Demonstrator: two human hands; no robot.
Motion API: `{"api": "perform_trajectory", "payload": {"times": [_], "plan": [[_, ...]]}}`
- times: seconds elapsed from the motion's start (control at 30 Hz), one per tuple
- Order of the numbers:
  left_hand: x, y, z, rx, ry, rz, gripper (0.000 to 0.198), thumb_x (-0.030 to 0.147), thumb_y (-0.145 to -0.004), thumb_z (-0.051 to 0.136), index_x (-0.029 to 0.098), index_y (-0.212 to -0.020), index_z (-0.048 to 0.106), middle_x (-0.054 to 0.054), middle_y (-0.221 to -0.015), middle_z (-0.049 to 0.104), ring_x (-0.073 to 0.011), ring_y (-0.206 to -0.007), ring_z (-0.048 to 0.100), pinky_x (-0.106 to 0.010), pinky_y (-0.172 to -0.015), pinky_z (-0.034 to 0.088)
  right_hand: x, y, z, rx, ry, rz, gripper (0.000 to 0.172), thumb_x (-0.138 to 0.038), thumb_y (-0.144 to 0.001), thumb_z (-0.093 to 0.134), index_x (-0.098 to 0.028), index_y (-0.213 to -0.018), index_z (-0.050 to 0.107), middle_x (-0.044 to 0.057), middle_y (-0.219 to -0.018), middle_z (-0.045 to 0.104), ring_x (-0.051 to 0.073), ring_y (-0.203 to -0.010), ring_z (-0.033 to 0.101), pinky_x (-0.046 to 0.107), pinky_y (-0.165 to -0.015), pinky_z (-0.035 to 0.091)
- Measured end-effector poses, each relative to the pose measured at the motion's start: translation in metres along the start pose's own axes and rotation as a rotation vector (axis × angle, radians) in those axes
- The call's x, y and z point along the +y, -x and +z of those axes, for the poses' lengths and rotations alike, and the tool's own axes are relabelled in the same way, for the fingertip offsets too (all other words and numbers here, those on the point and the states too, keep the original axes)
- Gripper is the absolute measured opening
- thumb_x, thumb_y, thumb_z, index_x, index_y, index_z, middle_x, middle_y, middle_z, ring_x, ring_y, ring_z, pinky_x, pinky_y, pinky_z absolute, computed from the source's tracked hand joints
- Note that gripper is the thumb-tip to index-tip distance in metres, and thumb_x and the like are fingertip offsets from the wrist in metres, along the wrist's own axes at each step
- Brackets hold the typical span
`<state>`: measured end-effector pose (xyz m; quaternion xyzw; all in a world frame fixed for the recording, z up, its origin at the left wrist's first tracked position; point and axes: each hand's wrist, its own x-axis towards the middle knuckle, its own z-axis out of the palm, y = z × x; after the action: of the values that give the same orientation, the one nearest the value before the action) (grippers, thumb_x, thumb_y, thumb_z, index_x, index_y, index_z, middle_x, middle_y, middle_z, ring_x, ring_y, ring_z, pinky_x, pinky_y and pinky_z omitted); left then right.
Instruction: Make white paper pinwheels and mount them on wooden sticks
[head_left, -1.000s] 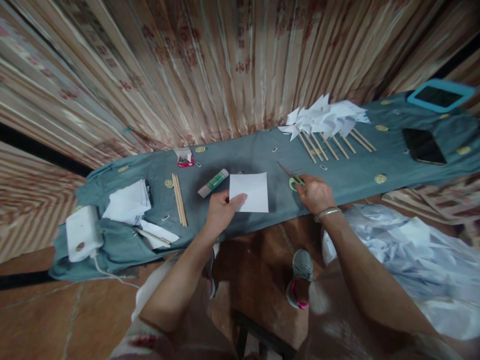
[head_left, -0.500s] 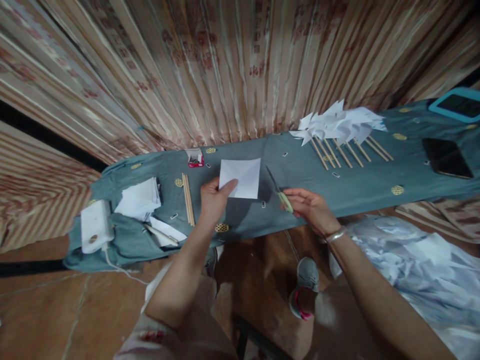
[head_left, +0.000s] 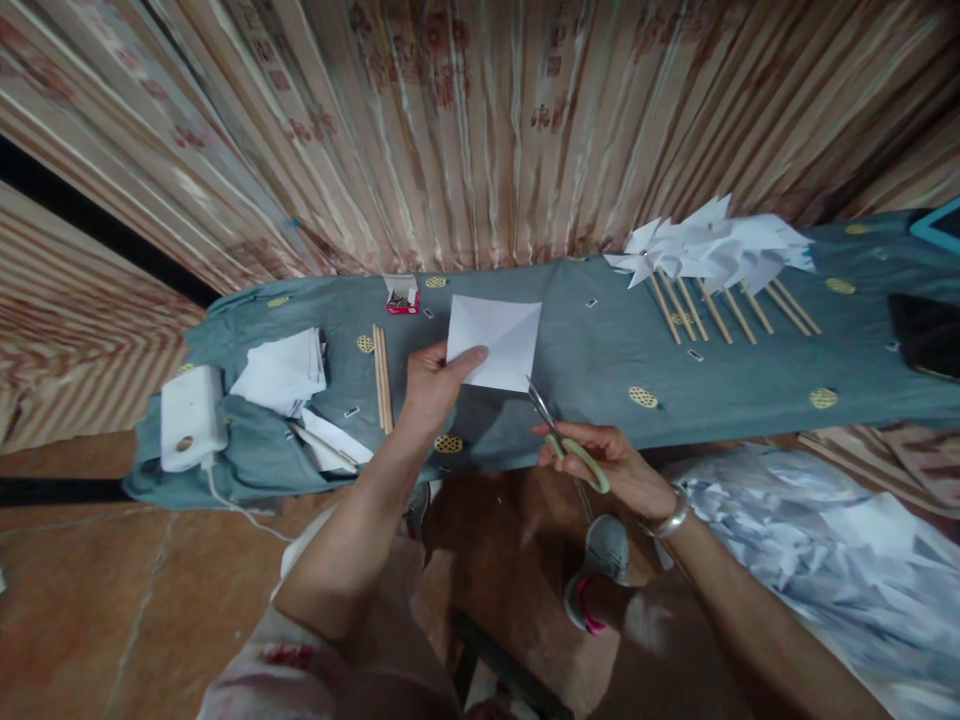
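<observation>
A square sheet of white paper [head_left: 501,335] with diagonal creases is pinched at its left side by my left hand [head_left: 441,380], the thumb lying on top. My right hand [head_left: 600,462] grips a pair of scissors [head_left: 581,462] with light green handles. Their blade tips are at the lower right corner of the paper; whether they touch it I cannot tell. Just left of my left hand lie a few thin wooden sticks [head_left: 382,380]. Behind them stands an open red and white box [head_left: 403,295] of small metal pieces.
Several white paper pinwheels [head_left: 712,250] on sticks lie at the right of the cloth-covered table [head_left: 600,350]. To the left are stacked paper [head_left: 281,370] and a white device [head_left: 191,415] with a cable. A dark phone [head_left: 926,335] lies far right, above a bag of paper [head_left: 817,530].
My right hand has brought the scissors left, their tips now at the paper's lower right corner. The scissors have turned in the hand. The whole view has shifted slightly.
</observation>
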<state>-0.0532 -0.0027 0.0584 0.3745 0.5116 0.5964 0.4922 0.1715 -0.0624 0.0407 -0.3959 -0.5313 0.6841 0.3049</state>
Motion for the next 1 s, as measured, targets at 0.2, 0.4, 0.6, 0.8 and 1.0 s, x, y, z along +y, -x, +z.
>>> {"api": "perform_trajectory", "payload": {"times": [0.2, 0.4, 0.6, 0.8, 1.0], "plan": [[-0.0048, 0.0022, 0.0051, -0.026, 0.005, -0.014, 0.021, 0.03, -0.056, 0.082, 0.016, -0.069, 0.074, -0.001, -0.067, 0.071, -0.0123, -0.058, 0.059, -0.025, -0.058, 0.046, 0.0022, -0.0011, -0.0015, 0.012, 0.033, -0.02, 0.054, -0.054, -0.07, 0.076, -0.019, -0.111, 0.071, 0.001, -0.076, 0.066, 0.012, -0.069, 0.056, 0.029, -0.07, 0.049], [-0.0066, 0.003, 0.0073, -0.045, -0.014, -0.015, 0.021, 0.031, -0.057, 0.082, 0.016, -0.07, 0.075, -0.001, -0.069, 0.071, -0.0128, -0.06, 0.059, -0.026, -0.059, 0.046, 0.0023, -0.0013, -0.0017, 0.013, 0.025, -0.014, 0.055, -0.056, -0.069, 0.076, -0.02, -0.11, 0.071, 0.0, -0.073, 0.062, 0.011, -0.066, 0.051, 0.025, -0.062, 0.045], [-0.0062, 0.0052, 0.0079, -0.057, -0.027, -0.013, 0.023, 0.032, -0.056, 0.082, 0.016, -0.07, 0.075, 0.0, -0.067, 0.07, -0.0124, -0.059, 0.058, -0.025, -0.058, 0.044, 0.0016, -0.0015, -0.0007, 0.014, 0.038, -0.023, 0.054, -0.057, -0.069, 0.076, -0.02, -0.108, 0.072, 0.0, -0.072, 0.062, 0.01, -0.065, 0.051, 0.025, -0.063, 0.045], [-0.0055, 0.0062, 0.008, -0.041, -0.035, -0.02, 0.021, 0.032, -0.057, 0.081, 0.016, -0.069, 0.074, -0.001, -0.067, 0.069, -0.0136, -0.06, 0.058, -0.026, -0.059, 0.045, -0.001, -0.0016, 0.0011, 0.01, 0.048, -0.024, 0.053, -0.057, -0.07, 0.075, -0.02, -0.107, 0.073, 0.0, -0.072, 0.062, 0.011, -0.064, 0.051, 0.026, -0.062, 0.046], [-0.0061, 0.0068, 0.008, -0.058, -0.028, -0.008, 0.022, 0.033, -0.057, 0.082, 0.016, -0.069, 0.074, -0.001, -0.068, 0.07, -0.0123, -0.059, 0.058, -0.025, -0.057, 0.046, 0.0016, -0.0017, 0.002, 0.028, -0.004, -0.003, 0.051, -0.054, -0.067, 0.078, -0.021, -0.106, 0.073, -0.001, -0.071, 0.063, 0.01, -0.065, 0.051, 0.025, -0.062, 0.045]]}}
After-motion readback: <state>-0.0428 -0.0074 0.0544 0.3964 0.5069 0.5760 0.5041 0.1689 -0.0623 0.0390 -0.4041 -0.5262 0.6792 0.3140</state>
